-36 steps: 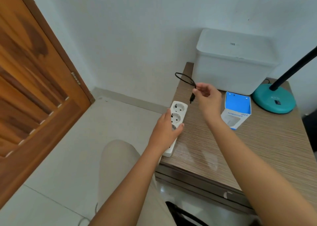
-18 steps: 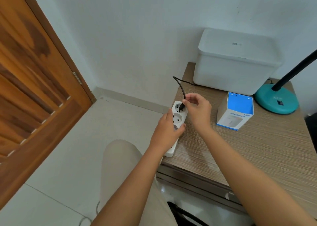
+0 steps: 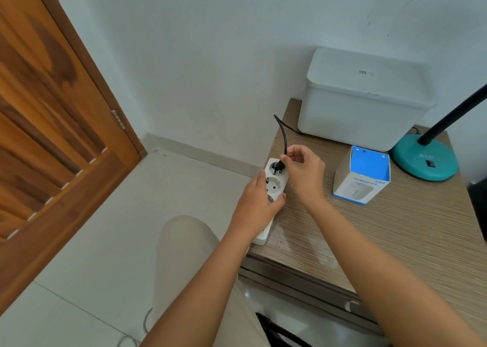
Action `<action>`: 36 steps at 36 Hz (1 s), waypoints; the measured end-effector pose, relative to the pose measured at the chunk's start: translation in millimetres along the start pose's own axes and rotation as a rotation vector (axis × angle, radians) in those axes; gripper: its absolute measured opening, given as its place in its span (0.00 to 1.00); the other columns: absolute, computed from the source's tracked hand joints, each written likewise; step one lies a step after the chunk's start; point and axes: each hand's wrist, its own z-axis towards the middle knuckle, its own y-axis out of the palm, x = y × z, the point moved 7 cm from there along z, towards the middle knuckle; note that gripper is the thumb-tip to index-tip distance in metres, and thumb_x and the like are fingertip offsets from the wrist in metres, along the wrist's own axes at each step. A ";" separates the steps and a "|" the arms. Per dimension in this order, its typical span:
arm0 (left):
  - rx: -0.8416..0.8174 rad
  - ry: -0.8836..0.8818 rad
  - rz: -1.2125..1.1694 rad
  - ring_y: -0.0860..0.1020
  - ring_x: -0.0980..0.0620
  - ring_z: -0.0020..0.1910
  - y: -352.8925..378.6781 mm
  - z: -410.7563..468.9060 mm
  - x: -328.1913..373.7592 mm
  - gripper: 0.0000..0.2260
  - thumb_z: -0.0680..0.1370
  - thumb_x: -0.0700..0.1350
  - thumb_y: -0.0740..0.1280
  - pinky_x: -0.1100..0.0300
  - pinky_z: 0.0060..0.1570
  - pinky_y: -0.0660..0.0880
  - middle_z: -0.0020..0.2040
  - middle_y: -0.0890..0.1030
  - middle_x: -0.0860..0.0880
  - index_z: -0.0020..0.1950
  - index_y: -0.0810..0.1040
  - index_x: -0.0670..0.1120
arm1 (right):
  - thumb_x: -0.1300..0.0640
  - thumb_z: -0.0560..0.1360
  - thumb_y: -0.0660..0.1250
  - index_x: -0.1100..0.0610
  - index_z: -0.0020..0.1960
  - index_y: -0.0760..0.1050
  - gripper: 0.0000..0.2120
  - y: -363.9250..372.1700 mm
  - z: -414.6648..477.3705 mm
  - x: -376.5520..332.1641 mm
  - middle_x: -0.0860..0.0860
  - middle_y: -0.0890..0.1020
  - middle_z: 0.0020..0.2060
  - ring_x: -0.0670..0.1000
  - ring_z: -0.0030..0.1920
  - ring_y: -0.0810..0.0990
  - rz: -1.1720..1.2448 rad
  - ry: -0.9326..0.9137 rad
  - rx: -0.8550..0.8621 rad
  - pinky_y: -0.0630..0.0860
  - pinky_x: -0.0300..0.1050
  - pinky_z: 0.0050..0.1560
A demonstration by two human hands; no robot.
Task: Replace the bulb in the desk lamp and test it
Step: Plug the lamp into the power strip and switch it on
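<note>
The black plug (image 3: pixel 277 167) sits at the farthest socket of the white power strip (image 3: pixel 274 186), which lies along the desk's left edge with its near end hanging slightly over the front-left corner. Whether the plug is fully seated cannot be told. The right hand (image 3: pixel 303 170) is just right of the plug, thumb and forefinger pinched together on the plug's top where the black cord (image 3: pixel 283 133) leaves it. The cord rises from the fingers, arcs back over the left edge and runs behind the white lidded box (image 3: pixel 363 101) at the desk's back edge.

The left hand (image 3: pixel 258 201) lies flat over the near half of the power strip, fingers closed down on it and the thumb along its left side; the middle socket shows open between the two hands.

To the right of the right hand, apart from it, a blue and white carton (image 3: pixel 361 178) marked HUMIDIFIER stands on the desk (image 3: pixel 395 236). Beyond it, near the back-right corner, is the lamp's teal round base (image 3: pixel 424 159) with its black stem (image 3: pixel 456 114) slanting up out of view. A wooden door (image 3: pixel 52 135) stands at the left over the pale tiled floor (image 3: pixel 131 228).
</note>
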 end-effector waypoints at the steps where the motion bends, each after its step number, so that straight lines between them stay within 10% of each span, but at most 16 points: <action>1: 0.003 0.001 -0.006 0.73 0.52 0.54 -0.4 -0.3 0.5 0.24 0.75 0.56 0.64 0.55 0.51 0.74 0.56 0.74 0.50 0.68 0.64 0.49 | 0.64 0.71 0.70 0.60 0.44 0.78 0.03 0.5 -0.2 1.2 0.50 0.79 0.38 0.41 0.37 0.76 0.000 0.009 0.002 0.70 0.21 0.39; 27: -0.074 -0.083 -0.054 0.73 0.50 0.58 -5.3 -1.7 3.1 0.26 0.75 0.55 0.65 0.56 0.54 0.74 0.59 0.74 0.48 0.70 0.64 0.48 | 0.66 0.71 0.68 0.61 0.43 0.80 0.03 14.0 -7.5 -16.9 0.47 0.78 0.34 0.43 0.37 0.75 -0.223 -0.065 -0.181 0.72 0.25 0.38; 36: 0.049 -0.035 -0.039 0.69 0.55 0.56 -37.6 -2.0 32.2 0.19 0.80 0.51 0.61 0.65 0.50 0.65 0.62 0.71 0.47 0.66 0.68 0.41 | 0.62 0.76 0.61 0.62 0.55 0.79 0.11 -23.0 -2.3 -51.7 0.57 0.83 0.51 0.52 0.52 0.80 -0.305 -0.119 -0.230 0.70 0.37 0.51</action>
